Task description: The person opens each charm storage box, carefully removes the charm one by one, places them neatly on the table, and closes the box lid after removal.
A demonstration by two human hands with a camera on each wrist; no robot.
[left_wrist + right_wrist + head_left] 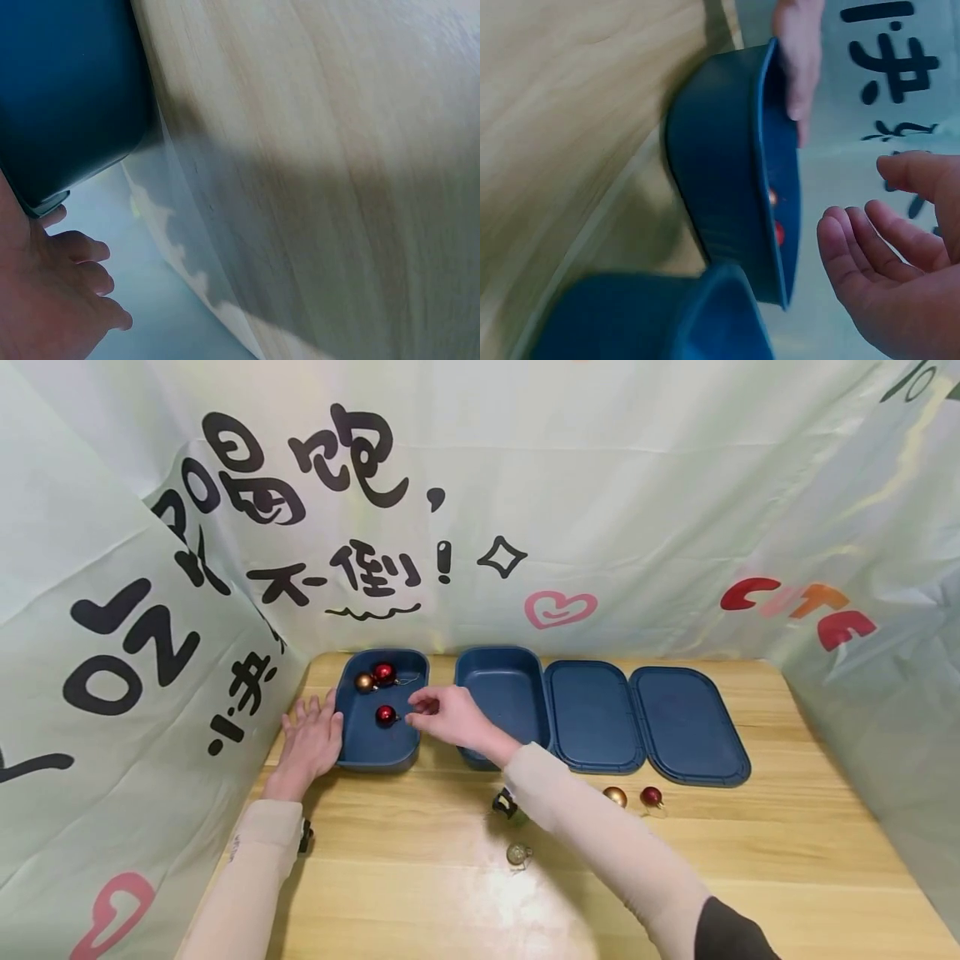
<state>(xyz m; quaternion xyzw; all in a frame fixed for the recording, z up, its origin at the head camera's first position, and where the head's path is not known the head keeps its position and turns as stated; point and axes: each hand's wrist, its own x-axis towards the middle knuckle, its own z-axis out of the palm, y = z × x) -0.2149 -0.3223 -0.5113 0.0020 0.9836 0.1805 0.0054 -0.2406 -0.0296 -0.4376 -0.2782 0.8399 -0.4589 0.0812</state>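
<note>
My left hand (311, 739) rests along the left side of the left blue box (378, 767), its fingers straight and spread. Inside that box lie two red Christmas baubles, one at the back (384, 673) and one nearer the front (386, 716), with a gold bauble (364, 682) beside the back one. Over the box's right rim hovers my right hand (453, 714), just right of the front red bauble. In the right wrist view the thumb and loosely bent fingers of the right hand (900, 262) stand apart with nothing between them.
A second blue box (504, 689) stands under my right forearm, with two flat blue lids (596, 718) (690, 725) to its right. On the table front lie a gold bauble (615, 797), a dark red one (652, 797), a pale glittery one (517, 854) and a small black object (505, 803).
</note>
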